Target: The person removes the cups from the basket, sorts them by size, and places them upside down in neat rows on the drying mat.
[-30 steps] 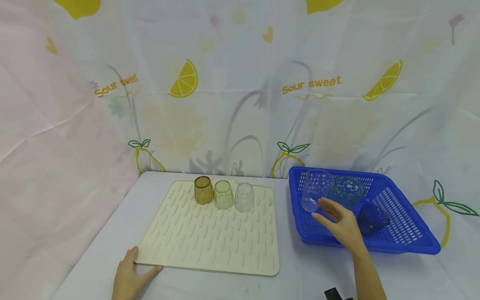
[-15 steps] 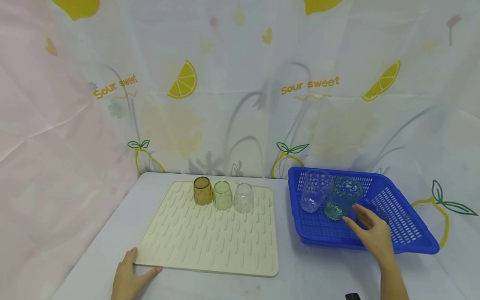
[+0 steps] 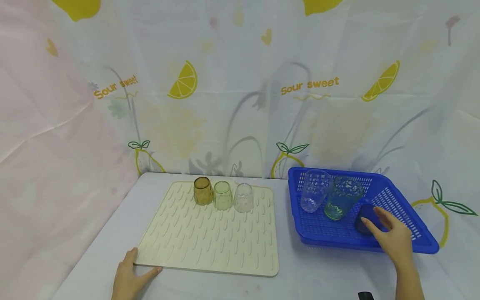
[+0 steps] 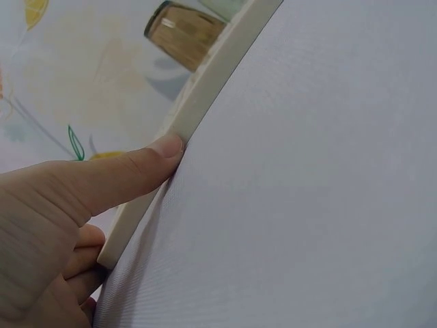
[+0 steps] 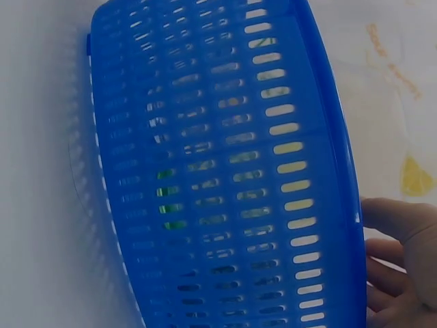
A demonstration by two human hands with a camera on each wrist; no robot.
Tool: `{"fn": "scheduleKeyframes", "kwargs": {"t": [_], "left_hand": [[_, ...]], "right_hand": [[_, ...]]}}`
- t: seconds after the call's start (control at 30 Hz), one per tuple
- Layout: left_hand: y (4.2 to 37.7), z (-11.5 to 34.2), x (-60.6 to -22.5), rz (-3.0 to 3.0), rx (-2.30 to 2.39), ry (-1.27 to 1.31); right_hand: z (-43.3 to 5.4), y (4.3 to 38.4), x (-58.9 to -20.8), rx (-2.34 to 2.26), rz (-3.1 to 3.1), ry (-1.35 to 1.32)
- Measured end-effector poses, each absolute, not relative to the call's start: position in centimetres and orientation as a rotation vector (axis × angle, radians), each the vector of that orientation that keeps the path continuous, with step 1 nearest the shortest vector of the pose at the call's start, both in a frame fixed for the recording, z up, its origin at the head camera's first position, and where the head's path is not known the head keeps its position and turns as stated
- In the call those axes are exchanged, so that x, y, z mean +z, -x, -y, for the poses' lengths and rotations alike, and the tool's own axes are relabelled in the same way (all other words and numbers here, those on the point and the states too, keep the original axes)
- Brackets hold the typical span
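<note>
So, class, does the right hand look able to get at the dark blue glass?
Probably yes: the right hand is over the basket, at the dark blue glass, and the greenish glass isn't between them.

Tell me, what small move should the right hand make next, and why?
Perhaps close the right hand securely round the dark blue glass: it is right at that glass in the blue plastic basket, though a grip is hard to confirm. Three other glasses stand on the cream ridged mat, which the left hand touches.
</note>
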State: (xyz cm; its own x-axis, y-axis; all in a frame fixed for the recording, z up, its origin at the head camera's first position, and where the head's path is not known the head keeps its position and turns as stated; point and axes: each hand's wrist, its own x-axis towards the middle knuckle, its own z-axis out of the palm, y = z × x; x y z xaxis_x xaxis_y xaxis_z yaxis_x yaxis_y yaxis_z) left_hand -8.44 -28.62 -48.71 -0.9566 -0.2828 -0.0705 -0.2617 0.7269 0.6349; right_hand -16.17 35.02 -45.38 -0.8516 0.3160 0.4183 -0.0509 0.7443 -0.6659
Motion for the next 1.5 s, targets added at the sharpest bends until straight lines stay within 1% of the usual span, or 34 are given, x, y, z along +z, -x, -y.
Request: {"fn": "scheduleKeyframes", "kwargs": {"t": [0.07, 0.17, 0.3, 0.43, 0.73, 0.97, 1.27, 1.5], "left_hand": [[8.4, 28.6, -48.7, 2.890, -1.048, -0.453], [8.4, 28.5, -48.7, 2.882, -1.028, -0.435], [8.4, 28.4, -48.7, 2.875, -1.009, -0.418], [8.4, 28.6, -48.7, 2.893, -1.035, -0.435], [8.5, 28.8, -48.8, 2.921, -1.085, -0.471], [8.6, 28.7, -48.8, 2.920, -1.071, -0.481], [8.6, 28.7, -48.8, 2.916, -1.057, -0.468], [8.6, 28.8, -48.7, 2.938, -1.091, -0.485]], "right_hand": [[-33.8, 15.0, -43.1, 0.975, 2.438, 0.226], [-34.6, 15.2, -43.0, 0.954, 2.486, 0.257], [-34.1, 14.7, -40.8, 0.913, 2.648, 0.256], [-34.0, 15.0, -39.8, 0.793, 2.806, 0.229], [-34.9, 16.6, -39.5, 0.676, 3.002, 0.155], [-35.2, 17.5, -39.5, 0.722, 3.075, 0.214], [-35.8, 19.0, -40.0, 0.833, 3.215, 0.226], [-36.1, 19.2, -40.1, 0.769, 3.178, 0.258]]}}
